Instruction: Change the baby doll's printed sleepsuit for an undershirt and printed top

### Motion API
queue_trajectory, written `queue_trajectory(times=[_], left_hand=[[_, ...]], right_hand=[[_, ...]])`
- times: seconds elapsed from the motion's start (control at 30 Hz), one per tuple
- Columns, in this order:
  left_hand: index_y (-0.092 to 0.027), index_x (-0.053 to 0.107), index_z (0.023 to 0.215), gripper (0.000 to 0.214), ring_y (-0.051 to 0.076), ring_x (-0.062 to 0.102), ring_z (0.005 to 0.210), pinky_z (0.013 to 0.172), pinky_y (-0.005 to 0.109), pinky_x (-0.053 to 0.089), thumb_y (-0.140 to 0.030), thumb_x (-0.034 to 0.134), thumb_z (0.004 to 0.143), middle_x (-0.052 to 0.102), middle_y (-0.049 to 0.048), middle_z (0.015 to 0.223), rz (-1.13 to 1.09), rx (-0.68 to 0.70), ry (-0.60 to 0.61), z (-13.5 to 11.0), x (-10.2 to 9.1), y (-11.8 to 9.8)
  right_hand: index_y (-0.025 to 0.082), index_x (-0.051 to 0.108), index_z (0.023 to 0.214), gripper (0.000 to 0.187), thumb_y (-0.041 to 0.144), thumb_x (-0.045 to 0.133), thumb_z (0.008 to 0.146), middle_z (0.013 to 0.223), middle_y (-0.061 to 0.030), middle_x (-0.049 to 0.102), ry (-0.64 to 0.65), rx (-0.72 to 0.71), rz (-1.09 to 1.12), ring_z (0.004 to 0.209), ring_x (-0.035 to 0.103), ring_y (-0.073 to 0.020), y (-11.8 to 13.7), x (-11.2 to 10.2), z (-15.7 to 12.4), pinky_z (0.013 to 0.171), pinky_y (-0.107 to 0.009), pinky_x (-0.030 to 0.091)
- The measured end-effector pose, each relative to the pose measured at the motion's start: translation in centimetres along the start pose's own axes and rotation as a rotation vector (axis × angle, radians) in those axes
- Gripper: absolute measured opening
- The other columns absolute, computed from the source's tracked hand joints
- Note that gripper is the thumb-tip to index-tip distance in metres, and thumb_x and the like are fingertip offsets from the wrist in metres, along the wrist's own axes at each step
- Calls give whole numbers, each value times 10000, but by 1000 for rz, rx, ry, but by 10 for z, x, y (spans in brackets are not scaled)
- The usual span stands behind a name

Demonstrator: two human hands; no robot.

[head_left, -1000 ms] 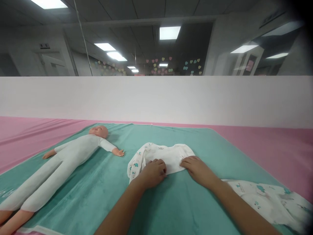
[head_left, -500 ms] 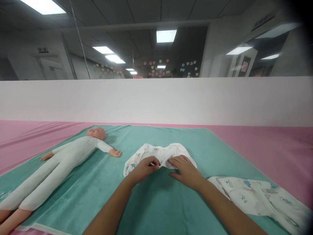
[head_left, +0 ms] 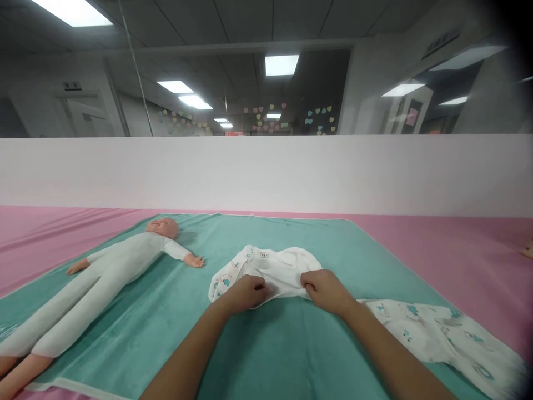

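Note:
In the middle of the head view lies a white baby top (head_left: 283, 269) with small teal prints on its sleeve and a little label at the neckline. My left hand (head_left: 246, 293) is closed on the near edge of the cloth, left of centre. Gripping the same edge farther right, my right hand (head_left: 327, 289) has its fingers curled into the fabric. Between the two hands the near edge is stretched and slightly raised. Parts of the top beneath my fingers are hidden.
A baby doll (head_left: 125, 258) in a white suit lies on its back at the left. Printed white baby trousers (head_left: 441, 333) rest at the right, beside my forearm. Everything lies on a teal blanket (head_left: 266, 361) over a pink mat (head_left: 458, 250); a low white wall (head_left: 266, 172) stands behind.
My right hand has moved right and its spread fingers have closed on the top's edge. My left hand has shifted slightly down. The cloth between them is pulled wider and nearer.

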State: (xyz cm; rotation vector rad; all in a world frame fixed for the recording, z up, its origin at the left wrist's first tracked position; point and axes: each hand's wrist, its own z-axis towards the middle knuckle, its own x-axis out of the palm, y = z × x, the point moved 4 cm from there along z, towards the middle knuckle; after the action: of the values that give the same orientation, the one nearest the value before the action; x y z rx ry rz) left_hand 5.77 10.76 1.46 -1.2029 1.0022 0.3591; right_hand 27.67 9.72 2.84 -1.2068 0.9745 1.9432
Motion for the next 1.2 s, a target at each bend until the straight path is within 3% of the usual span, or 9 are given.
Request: queue_trajectory(times=[0.1,0.2,0.33,0.47,0.53,0.63,0.87,1.0,1.2], left_hand=[[-174,499,608,360,155,468,586,532,284,259,-418,372,841,544,20,613,243,-42,-183,6,-3,9],[-183,546,675,319,189,505,651,571,298,267,-394,376,843,576,46,673,316,-122,-273,8,-10,14],[-203,549,766,328,176,527,697,591,272,290,-410,319,875,614,38,770,265,-220,-531,-1,-37,18],[-229,537,945,292,193,544,796,626,265,337,-399,310,878,627,40,919,64,-404,-847,-17,-72,48],[-201,538,1017,288,212,543,859,667,278,358,-324,332,858,615,73,986,-2,-495,-803,-17,-80,70],[-157,593,979,269,206,555,856,704,269,378,-261,438,786,631,76,929,-75,-462,-562,-10,-77,88],[-189,593,1037,465,159,507,700,602,233,345,-541,490,751,578,5,793,-162,-144,-206,-10,-56,60],[-187,580,1001,407,148,469,667,587,229,312,-488,515,734,529,-4,750,-106,-154,-221,-10,-53,57],[-221,574,886,258,135,477,602,543,226,268,-426,442,801,519,-20,652,10,-303,-394,-2,-57,74]], right_hand=[[213,566,642,210,110,391,696,651,19,610,50,-35,86,650,529,-138,13,6,2,651,-242,362],[219,598,693,253,115,367,697,739,18,643,-65,37,266,715,560,-146,4,5,8,693,-252,401],[217,600,882,281,206,349,756,852,-12,651,-395,348,431,771,588,-163,-55,-4,4,717,-280,444],[191,581,969,295,270,402,748,1022,-64,635,-406,594,407,881,601,-199,-113,2,-5,786,-341,458],[169,602,973,319,330,507,714,1055,-100,626,-340,598,399,942,590,-243,-122,8,-6,816,-382,455],[199,600,1080,441,443,567,715,1162,-98,583,-206,501,441,1031,556,-255,-110,16,-2,832,-373,458],[224,600,1077,387,430,546,753,810,-4,591,22,290,547,705,541,-154,-72,18,1,659,-290,443],[216,642,893,301,427,445,809,748,-6,564,-128,294,379,684,515,-161,-73,10,3,651,-294,420],[258,622,973,317,373,340,882,922,-23,567,-429,353,62,832,544,-172,-90,-3,0,725,-293,406]])
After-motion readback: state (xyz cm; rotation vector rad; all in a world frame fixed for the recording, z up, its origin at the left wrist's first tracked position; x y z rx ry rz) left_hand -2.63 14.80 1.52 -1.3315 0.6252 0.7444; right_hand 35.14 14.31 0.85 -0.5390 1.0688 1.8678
